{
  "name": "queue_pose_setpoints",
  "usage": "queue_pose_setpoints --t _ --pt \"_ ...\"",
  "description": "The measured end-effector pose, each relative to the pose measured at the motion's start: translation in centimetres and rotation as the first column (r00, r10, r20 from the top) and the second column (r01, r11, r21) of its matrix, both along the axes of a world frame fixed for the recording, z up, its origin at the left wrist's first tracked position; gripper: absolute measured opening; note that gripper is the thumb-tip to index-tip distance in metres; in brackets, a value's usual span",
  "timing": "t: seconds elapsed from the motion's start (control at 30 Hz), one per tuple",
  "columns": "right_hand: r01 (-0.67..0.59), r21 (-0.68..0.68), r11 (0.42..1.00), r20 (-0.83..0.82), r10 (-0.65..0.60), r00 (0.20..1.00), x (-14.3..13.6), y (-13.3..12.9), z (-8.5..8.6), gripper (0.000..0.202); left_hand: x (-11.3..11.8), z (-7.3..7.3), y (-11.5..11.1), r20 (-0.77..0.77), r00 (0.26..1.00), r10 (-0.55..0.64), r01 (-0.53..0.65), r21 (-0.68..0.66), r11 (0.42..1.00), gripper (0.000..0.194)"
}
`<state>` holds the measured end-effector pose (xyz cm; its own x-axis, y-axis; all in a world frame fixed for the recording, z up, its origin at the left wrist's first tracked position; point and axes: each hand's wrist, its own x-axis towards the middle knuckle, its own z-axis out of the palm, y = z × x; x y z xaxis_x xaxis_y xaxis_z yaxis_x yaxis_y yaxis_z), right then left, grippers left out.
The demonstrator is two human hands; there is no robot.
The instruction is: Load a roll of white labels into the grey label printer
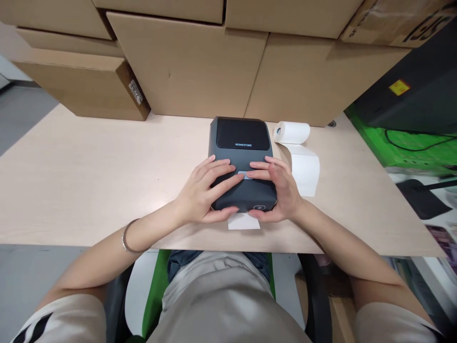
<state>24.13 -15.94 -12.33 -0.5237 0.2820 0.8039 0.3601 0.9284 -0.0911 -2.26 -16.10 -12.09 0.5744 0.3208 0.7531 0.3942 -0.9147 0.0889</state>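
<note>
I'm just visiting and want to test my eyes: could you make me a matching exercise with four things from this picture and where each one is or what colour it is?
1. printer
2. paper roll
3. bracelet
4. sticker

A. around the left forearm
B. yellow, on a dark object at the right
C. under the fingers of the left hand and right hand
D. white, right of the printer

Pairs: 1-C, 2-D, 3-A, 4-B
</note>
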Motion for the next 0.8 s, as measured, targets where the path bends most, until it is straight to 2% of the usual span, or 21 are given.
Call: queue_pose_setpoints --t 0.3,0.5,0.67,0.8 --pt "0.034 -0.040 0.999 0.000 -0.034 0.999 -0.5 -0.6 0.8 0.112 0.1 1.1 -0.2 -0.049 0.997 0.054 -0.054 0.006 0.999 0.068" --pt "0.067 -0.046 0.997 0.050 -0.065 0.997 -0.2 -0.4 0.6 0.110 0.0 0.9 0.2 -0.004 1.000 0.004 -0.004 0.018 1.000 0.069" --pt "0.025 0.042 0.999 -0.031 -0.024 0.999 0.5 0.0 0.5 0.102 -0.5 0.6 0.4 0.022 0.999 -0.043 0.045 -0.082 0.996 0.071" --pt "0.045 0.076 0.996 -0.033 -0.043 0.999 1.2 0.4 1.8 0.100 -0.6 0.9 0.3 0.112 0.993 -0.027 0.039 -0.109 0.993 0.077"
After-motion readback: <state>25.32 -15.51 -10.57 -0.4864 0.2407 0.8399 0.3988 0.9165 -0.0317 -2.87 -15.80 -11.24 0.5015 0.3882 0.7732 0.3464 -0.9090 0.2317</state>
